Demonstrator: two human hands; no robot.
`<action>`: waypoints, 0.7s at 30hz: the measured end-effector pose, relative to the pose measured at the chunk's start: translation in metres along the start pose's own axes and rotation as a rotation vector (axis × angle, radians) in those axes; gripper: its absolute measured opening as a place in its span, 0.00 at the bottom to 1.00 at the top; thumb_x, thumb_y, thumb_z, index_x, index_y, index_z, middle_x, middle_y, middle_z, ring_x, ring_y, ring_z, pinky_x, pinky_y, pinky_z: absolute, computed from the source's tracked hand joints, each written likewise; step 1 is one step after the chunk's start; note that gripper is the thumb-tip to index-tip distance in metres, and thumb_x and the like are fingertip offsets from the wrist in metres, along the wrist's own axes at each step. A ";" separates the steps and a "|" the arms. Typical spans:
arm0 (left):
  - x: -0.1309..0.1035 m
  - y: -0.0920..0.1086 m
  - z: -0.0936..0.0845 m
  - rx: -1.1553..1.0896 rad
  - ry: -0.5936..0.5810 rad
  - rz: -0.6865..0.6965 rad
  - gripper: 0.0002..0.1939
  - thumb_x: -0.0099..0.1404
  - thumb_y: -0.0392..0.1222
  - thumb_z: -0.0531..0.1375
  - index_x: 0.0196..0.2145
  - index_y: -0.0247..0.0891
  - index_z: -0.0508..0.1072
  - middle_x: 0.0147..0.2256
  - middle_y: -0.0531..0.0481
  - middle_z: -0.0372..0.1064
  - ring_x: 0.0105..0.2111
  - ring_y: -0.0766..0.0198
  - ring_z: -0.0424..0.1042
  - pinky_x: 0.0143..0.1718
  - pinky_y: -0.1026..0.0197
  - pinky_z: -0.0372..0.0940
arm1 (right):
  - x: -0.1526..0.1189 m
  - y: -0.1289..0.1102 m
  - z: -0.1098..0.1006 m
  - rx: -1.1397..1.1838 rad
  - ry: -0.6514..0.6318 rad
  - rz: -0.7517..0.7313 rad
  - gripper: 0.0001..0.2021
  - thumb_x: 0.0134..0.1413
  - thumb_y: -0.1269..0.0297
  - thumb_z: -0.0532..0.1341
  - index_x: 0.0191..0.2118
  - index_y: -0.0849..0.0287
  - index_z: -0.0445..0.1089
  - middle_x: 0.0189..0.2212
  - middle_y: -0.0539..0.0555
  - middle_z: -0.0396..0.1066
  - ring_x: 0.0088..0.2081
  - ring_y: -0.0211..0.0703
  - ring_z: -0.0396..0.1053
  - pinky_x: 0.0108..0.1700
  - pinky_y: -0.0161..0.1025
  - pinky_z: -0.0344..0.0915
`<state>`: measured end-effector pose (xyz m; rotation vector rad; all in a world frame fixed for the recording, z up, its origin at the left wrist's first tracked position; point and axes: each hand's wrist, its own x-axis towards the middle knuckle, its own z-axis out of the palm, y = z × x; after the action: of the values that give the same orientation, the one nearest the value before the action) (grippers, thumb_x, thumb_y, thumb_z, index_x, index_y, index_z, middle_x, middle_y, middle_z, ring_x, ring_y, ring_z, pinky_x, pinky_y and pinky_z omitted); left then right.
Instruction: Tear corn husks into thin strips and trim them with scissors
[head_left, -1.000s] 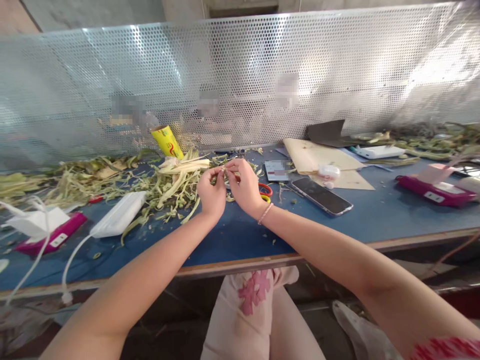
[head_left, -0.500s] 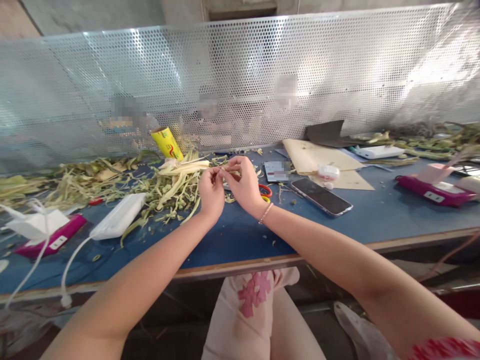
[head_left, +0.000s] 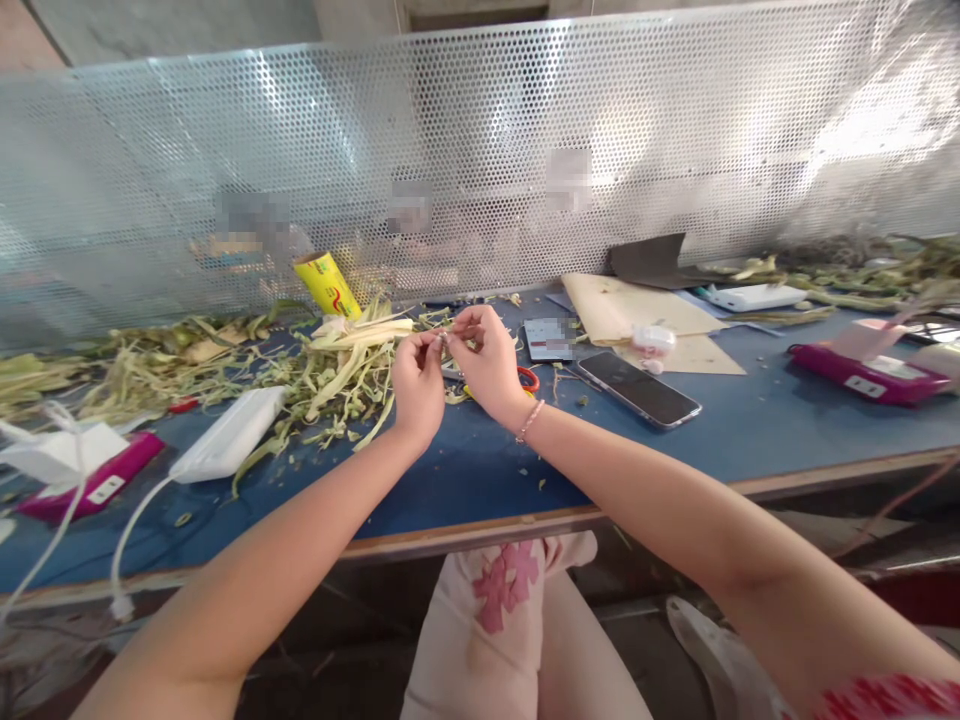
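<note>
Over the blue tabletop, my left hand [head_left: 420, 388] and my right hand [head_left: 486, 362] meet at the fingertips. Both are closed in a pinch on something small that I cannot make out. Just left of them lies a heap of dried, pale green plant strips [head_left: 337, 385], with a thicker pale bundle [head_left: 367, 332] on top. Partly hidden behind my right hand are scissors with red and yellow handles [head_left: 531, 380]. A beaded bracelet [head_left: 530, 421] circles my right wrist.
A smartphone [head_left: 637, 389], a small card-like screen [head_left: 548, 340] and brown paper [head_left: 630, 310] lie to the right. Magenta power strips [head_left: 866, 372] and a white power bank [head_left: 229, 435] with cables flank me. A yellow tube [head_left: 328, 284] leans near the perforated metal screen [head_left: 480, 150].
The whole view has shifted slightly. My hands stay together at the fingertips, with the fingers changed a little, and more of the scissors shows beneath them.
</note>
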<state>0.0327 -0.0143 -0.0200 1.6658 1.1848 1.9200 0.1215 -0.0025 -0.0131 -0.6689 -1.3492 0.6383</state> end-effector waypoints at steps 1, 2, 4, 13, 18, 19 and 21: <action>0.000 0.000 0.000 -0.012 -0.001 0.004 0.06 0.60 0.41 0.55 0.30 0.36 0.66 0.32 0.47 0.70 0.34 0.66 0.69 0.38 0.61 0.63 | 0.000 0.000 0.000 0.013 0.004 0.005 0.08 0.44 0.73 0.56 0.31 0.57 0.56 0.29 0.47 0.61 0.29 0.31 0.62 0.31 0.32 0.61; 0.000 0.000 0.000 -0.025 -0.004 0.010 0.06 0.60 0.41 0.55 0.31 0.36 0.67 0.33 0.47 0.70 0.34 0.66 0.69 0.39 0.61 0.63 | 0.000 0.000 0.000 0.029 0.007 0.013 0.08 0.44 0.73 0.56 0.31 0.56 0.56 0.29 0.46 0.61 0.29 0.30 0.62 0.31 0.31 0.60; 0.000 -0.001 -0.001 -0.050 -0.010 0.024 0.07 0.60 0.42 0.56 0.32 0.36 0.67 0.33 0.46 0.70 0.35 0.65 0.70 0.40 0.61 0.63 | 0.001 0.002 -0.001 0.072 0.014 0.032 0.08 0.44 0.72 0.57 0.31 0.56 0.56 0.28 0.46 0.60 0.28 0.30 0.62 0.31 0.31 0.60; 0.005 -0.005 -0.004 -0.083 0.005 0.083 0.08 0.56 0.44 0.60 0.30 0.37 0.67 0.31 0.50 0.69 0.33 0.66 0.70 0.37 0.62 0.64 | 0.004 0.005 -0.005 0.186 0.008 0.083 0.10 0.44 0.71 0.59 0.30 0.56 0.54 0.27 0.44 0.57 0.25 0.27 0.59 0.30 0.31 0.59; 0.009 -0.008 -0.007 -0.044 -0.021 0.032 0.08 0.55 0.44 0.60 0.31 0.38 0.68 0.31 0.50 0.69 0.31 0.67 0.70 0.36 0.63 0.65 | 0.006 0.008 -0.006 0.131 -0.003 0.027 0.11 0.43 0.72 0.58 0.31 0.55 0.54 0.27 0.44 0.57 0.28 0.28 0.61 0.33 0.31 0.62; 0.009 -0.008 -0.007 -0.059 -0.044 0.004 0.08 0.55 0.44 0.60 0.32 0.38 0.68 0.32 0.50 0.69 0.30 0.67 0.70 0.35 0.62 0.66 | 0.006 0.008 -0.006 0.123 -0.023 0.023 0.10 0.43 0.72 0.58 0.31 0.55 0.54 0.28 0.45 0.58 0.29 0.29 0.63 0.33 0.31 0.62; 0.010 -0.010 -0.008 -0.084 -0.088 -0.019 0.08 0.55 0.44 0.60 0.33 0.39 0.69 0.33 0.49 0.70 0.30 0.67 0.70 0.35 0.62 0.66 | 0.007 0.009 -0.007 0.117 -0.072 0.015 0.09 0.45 0.71 0.57 0.32 0.55 0.54 0.29 0.46 0.59 0.33 0.31 0.65 0.35 0.32 0.64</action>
<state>0.0202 -0.0035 -0.0210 1.6716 1.0684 1.8386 0.1285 0.0083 -0.0165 -0.5663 -1.3633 0.7536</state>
